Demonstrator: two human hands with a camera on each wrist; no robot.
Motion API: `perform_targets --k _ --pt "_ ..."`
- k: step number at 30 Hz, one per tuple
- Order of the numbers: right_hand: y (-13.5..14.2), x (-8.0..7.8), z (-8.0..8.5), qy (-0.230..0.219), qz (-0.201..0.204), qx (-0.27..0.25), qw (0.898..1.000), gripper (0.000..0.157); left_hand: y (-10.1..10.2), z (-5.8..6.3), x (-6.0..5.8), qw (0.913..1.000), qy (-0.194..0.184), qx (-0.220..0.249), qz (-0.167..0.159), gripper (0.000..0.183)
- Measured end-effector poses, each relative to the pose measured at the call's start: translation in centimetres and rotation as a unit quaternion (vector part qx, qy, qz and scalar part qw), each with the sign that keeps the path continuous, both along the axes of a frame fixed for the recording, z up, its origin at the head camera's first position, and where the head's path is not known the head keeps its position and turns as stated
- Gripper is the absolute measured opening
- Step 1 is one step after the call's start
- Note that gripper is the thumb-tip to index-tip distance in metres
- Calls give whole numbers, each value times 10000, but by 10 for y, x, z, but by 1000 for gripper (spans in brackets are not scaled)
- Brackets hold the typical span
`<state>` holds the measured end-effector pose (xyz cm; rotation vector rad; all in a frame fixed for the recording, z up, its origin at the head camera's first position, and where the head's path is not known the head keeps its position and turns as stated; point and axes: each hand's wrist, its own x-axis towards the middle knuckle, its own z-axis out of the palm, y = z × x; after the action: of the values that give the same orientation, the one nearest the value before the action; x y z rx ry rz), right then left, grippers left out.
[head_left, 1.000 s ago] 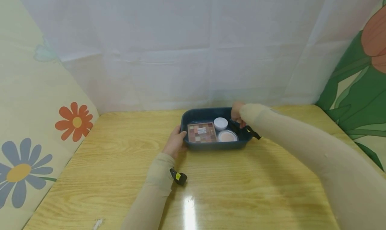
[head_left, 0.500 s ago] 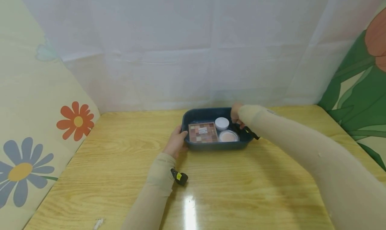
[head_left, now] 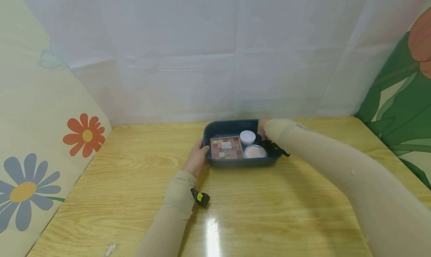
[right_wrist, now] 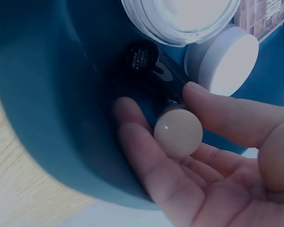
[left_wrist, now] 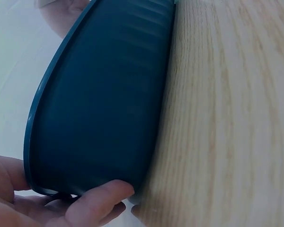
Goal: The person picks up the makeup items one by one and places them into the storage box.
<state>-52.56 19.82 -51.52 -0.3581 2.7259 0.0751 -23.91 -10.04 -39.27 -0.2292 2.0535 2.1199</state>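
A dark blue plastic tray (head_left: 242,162) sits on the table, its left end gripped by my left hand (head_left: 196,159), thumb over the rim. In the left wrist view, fingers (left_wrist: 102,201) curl around the tray's lower corner. My right hand (head_left: 263,127) reaches down into the right end of the tray. Between its thumb and fingers is a small tube with a round beige end (right_wrist: 178,134), beside a black tube (right_wrist: 142,59) lying on the tray floor. A white round jar (head_left: 247,137), a clear-rimmed powder compact (head_left: 254,152) and an eyeshadow palette (head_left: 226,147) lie left of it.
The wood-grain table (head_left: 249,204) extends around the tray. A white cloth (head_left: 175,62) hangs right behind the table's back edge. Floral panels stand left (head_left: 33,137) and right (head_left: 400,118).
My right hand has shifted slightly within the tray's right end, and its fingertips are more hidden in the head view. The left hand and the tray contents keep their places.
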Motion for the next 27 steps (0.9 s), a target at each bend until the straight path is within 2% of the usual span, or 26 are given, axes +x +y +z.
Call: perform_targets --k 1,2,3,6,8,9,11,14,15,17,19,20,21,24,27 --pt "-2 0 0 -3 10 98 10000 47 0 0 0 10000 1 2 11 44" --pt "-5 4 4 185 124 196 9996 45 0 0 0 10000 4 2 23 44" --pt "-9 12 12 85 67 150 9998 44 0 1 0 10000 4 -3 30 44" --pt "-25 50 45 -185 -608 -522 9966 31 0 1 0 10000 14 -5 32 44" --pt "-28 68 57 -155 -787 -1205 9895 22 0 1 0 10000 7 8 42 45" --pt "-29 74 63 -154 -802 -1236 9890 22 0 1 -1 10000 -2 16 60 44" --pt "-26 69 58 166 -375 -993 9942 20 0 1 -1 10000 -10 19 78 44" --pt "-13 34 31 483 261 -458 9974 20 -1 1 0 9999 -23 20 113 44" --pt "-9 21 21 591 368 -276 9972 20 -1 1 0 9999 -15 16 113 44" --pt "-1 4 7 688 406 -511 9955 13 -2 2 1 9999 1 34 110 44" --pt "-1 7 16 701 335 -557 9954 10 -2 3 1 9999 14 71 109 44" --pt "-4 17 26 868 376 -656 9933 11 -2 4 1 9999 20 87 104 44" --pt "-12 41 54 756 325 -723 9940 12 -3 4 1 9999 19 90 102 44" --pt "-37 107 126 422 -36 -896 9951 21 -3 6 0 9999 -5 62 94 43" --pt "-59 176 194 5 -296 -1275 9914 18 -3 7 -1 9999 -27 -44 124 42"
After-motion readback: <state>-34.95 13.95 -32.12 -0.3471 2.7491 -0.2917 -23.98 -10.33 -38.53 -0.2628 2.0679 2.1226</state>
